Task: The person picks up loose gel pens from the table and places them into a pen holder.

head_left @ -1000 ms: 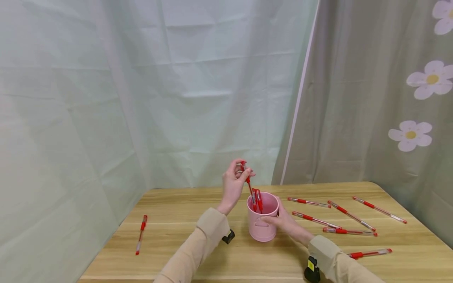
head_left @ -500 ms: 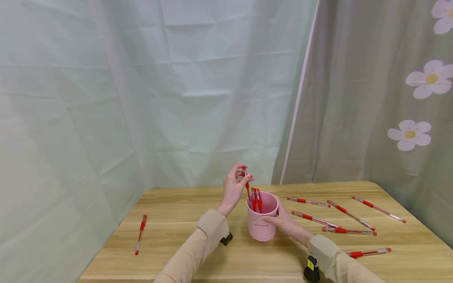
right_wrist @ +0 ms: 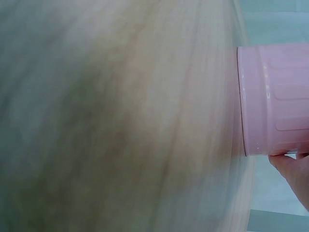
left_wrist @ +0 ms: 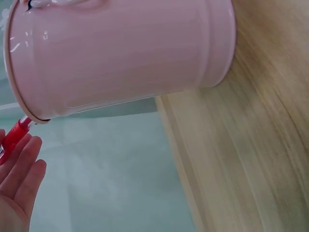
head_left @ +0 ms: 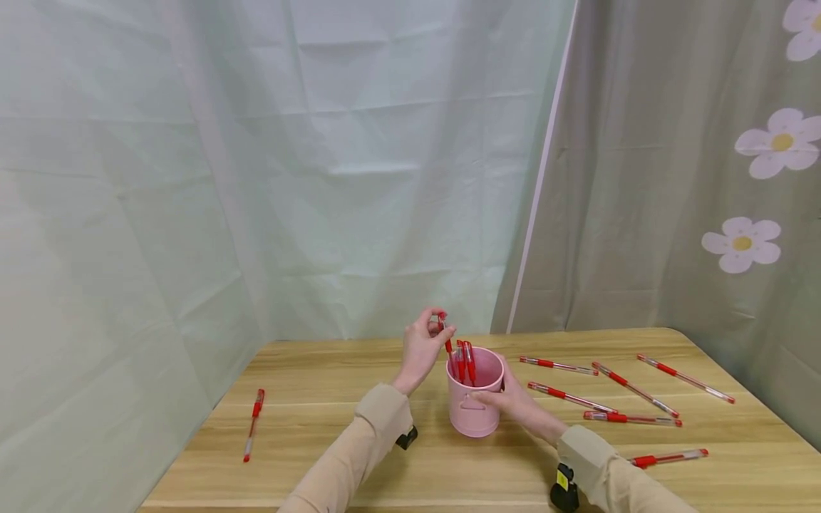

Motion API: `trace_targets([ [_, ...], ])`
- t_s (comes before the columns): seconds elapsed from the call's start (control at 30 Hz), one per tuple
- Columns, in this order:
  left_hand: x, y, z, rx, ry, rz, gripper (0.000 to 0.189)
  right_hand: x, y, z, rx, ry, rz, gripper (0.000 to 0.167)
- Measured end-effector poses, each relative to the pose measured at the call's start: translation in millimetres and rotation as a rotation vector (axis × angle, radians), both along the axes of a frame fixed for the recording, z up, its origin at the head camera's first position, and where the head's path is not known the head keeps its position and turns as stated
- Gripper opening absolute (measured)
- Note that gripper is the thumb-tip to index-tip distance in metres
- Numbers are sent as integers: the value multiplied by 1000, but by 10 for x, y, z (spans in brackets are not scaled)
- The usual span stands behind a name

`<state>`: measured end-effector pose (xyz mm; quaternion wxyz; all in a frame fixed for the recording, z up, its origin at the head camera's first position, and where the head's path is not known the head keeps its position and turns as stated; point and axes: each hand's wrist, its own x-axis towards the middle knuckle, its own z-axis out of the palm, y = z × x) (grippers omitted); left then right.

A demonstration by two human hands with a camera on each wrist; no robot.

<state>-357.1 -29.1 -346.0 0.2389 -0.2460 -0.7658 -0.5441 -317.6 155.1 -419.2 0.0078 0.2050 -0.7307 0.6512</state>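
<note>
A pink bucket [head_left: 473, 417] with a small wire handle stands upright on the table. My right hand [head_left: 513, 399] grips its right side, thumb across the front near the handle. Above the left part of the rim, my left hand [head_left: 423, 348] pinches a red pen [head_left: 447, 343] near its top, the pen's lower end inside the bucket. Two more red pens [head_left: 471, 363] lean inside beside it. In the left wrist view, the held pen [left_wrist: 16, 134] passes the bucket's rim between my fingers. The right wrist view shows part of the right hand [right_wrist: 295, 176] against the bucket wall.
Several red pens [head_left: 630, 388] lie scattered on the table [head_left: 321, 427] to the right, one partly behind the right sleeve. A single red pen [head_left: 254, 426] lies at the far left. Pale curtains [head_left: 385, 178] hang behind the table.
My left hand has moved down, lowering the pinched pen further into the bucket. The right hand and the bucket stay in place.
</note>
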Motion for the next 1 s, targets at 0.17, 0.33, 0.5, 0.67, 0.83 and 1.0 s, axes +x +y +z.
trace_targets([
  [0.17,7,2,-35,-63,-13,16,23,3,0,11,6,0,-6,74],
  [0.33,19,15,-56,-106,-27,8,22,5,-1,5,11,-17,-21,75],
  [0.5,23,23,-75,-137,-47,-4,17,11,-4,4,8,-41,-29,74],
  [0.67,33,17,-108,-147,-57,-2,12,76,-22,98,1,-53,-18,74],
  [0.83,64,14,-125,-163,-92,-3,12,196,-46,237,16,-49,4,76],
  [1.0,92,14,-131,-177,-119,-4,13,218,-51,263,30,-61,4,78],
])
